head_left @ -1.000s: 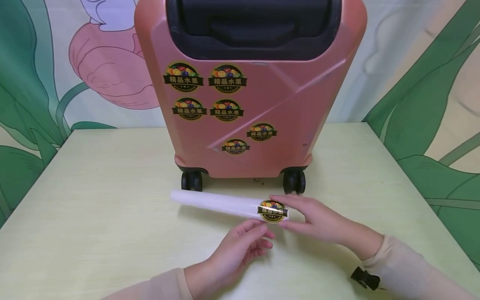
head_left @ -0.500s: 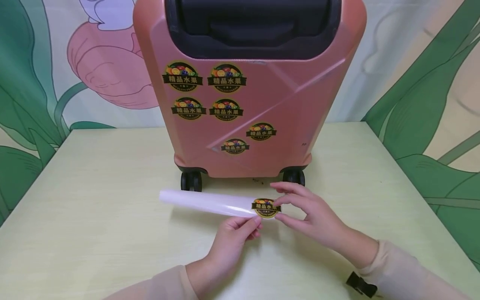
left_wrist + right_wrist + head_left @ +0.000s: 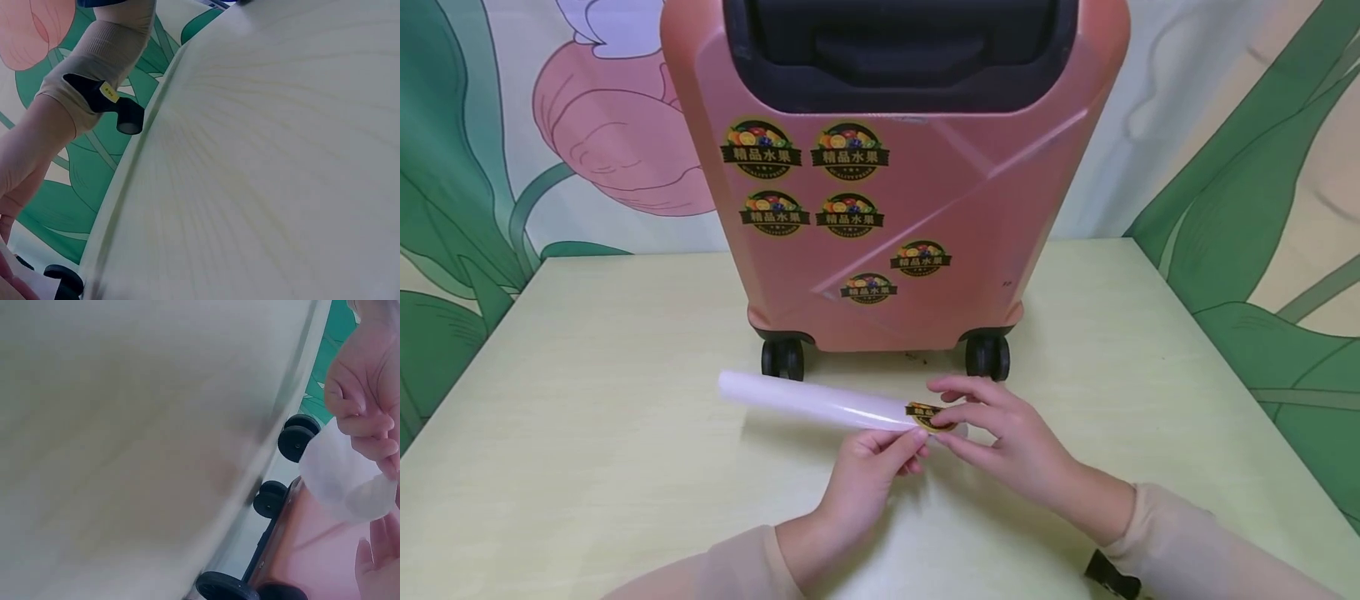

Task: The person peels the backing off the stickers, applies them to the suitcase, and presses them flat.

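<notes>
A white glossy sticker sheet (image 3: 812,400), rolled into a tube, lies crosswise in front of the suitcase. Near its right end is a round black-and-gold fruit sticker (image 3: 917,410), partly hidden by fingers. My left hand (image 3: 867,479) pinches the sheet's lower edge between thumb and fingers, just left of and below that sticker. My right hand (image 3: 1018,437) has its index finger touching the sticker's face, its thumb near the lower edge and its other fingers spread. In the right wrist view the left hand (image 3: 365,394) grips the pale roll (image 3: 340,472).
A pink suitcase (image 3: 940,308) with black wheels (image 3: 988,357) stands upright behind the roll on the pale table (image 3: 625,467). Several matching stickers (image 3: 850,215) are on its front. A black wrist camera (image 3: 1111,575) hangs at the right sleeve. A painted leaf backdrop (image 3: 445,150) stands behind.
My left hand has taken a pinch on the sheet's edge, and the roll has shifted left. My right hand has moved left, and its index finger now covers part of the sticker.
</notes>
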The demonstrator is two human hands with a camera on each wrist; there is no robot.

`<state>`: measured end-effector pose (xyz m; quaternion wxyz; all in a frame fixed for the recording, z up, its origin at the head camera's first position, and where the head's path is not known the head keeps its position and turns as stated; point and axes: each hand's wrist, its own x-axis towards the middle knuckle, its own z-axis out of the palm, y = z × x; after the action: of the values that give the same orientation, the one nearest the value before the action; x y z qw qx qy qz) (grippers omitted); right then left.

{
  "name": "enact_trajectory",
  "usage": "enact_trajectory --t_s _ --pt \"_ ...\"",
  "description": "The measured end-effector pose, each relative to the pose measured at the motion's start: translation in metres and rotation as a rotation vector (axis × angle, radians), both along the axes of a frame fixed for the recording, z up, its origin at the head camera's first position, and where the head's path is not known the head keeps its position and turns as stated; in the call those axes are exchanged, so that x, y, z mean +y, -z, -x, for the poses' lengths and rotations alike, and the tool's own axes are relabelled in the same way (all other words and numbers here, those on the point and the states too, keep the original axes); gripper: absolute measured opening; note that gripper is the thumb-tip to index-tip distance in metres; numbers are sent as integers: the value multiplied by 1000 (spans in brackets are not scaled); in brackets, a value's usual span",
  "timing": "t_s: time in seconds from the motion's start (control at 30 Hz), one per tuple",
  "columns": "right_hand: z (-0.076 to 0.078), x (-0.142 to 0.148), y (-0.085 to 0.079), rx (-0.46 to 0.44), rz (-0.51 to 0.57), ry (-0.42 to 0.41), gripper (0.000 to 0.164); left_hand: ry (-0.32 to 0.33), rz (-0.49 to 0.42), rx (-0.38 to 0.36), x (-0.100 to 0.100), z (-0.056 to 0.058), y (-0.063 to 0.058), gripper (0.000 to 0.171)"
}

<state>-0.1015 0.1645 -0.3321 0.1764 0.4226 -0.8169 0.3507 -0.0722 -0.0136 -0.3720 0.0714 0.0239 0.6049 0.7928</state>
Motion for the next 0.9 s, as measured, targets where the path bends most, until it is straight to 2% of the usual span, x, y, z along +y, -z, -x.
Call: enact_trajectory --t_s 0.27,0.53,0.8,0.9 --pt "0 -3 5 -87 70 4 22 -6 -19 17 0 1 -2 24" --pt "-1 -5 6 -296 112 65 17 3 -45 37 1 2 -3 24" --pt "4 -4 2 -463 96 95 12 24 -12 30 1 2 -3 27" --pt "6 -2 0 -497 91 103 10 24 -4 14 1 2 -3 28"
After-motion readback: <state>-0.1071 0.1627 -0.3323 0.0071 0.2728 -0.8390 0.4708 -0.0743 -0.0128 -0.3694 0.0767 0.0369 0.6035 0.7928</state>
